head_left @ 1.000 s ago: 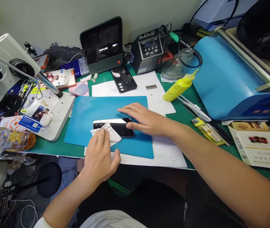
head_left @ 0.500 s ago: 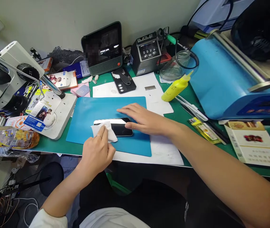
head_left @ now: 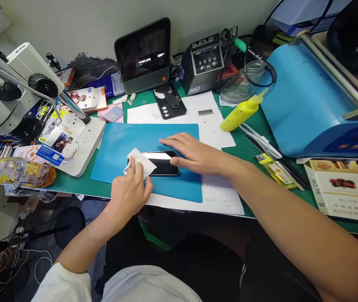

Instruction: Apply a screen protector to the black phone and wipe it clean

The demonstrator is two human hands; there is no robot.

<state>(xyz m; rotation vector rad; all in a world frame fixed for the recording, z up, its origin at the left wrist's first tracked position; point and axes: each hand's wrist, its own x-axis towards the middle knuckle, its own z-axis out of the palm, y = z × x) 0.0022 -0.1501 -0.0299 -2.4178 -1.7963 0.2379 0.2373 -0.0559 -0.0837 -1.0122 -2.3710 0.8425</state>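
Observation:
A smartphone (head_left: pixel 163 164) with a dark, glossy screen lies flat on a blue mat (head_left: pixel 179 188). My left hand (head_left: pixel 130 184) presses a white wipe (head_left: pixel 147 167) onto the phone's left end, with a ring on one finger. The wipe covers that end of the screen. At the phone's right end is my right hand (head_left: pixel 191 155), its thumb at the phone's edge and its fingers stretched out over the mat beyond it. Behind the mat, a black phone case or back (head_left: pixel 174 107) lies on white paper (head_left: pixel 212 105).
A microscope stand (head_left: pixel 81 155) occupies the left, with a plastic bottle (head_left: pixel 31 172) before it. At the back are a screen device (head_left: pixel 144 54) and a soldering station (head_left: pixel 204 63). On the right are a yellow squeeze bottle (head_left: pixel 242 112), tweezers (head_left: pixel 262 140), a blue machine (head_left: pixel 304 105) and a carton (head_left: pixel 342 188).
My left hand has shifted the wipe slightly toward the far left corner of the phone. The right hand stays at the phone's right end. The whole view has shifted a little.

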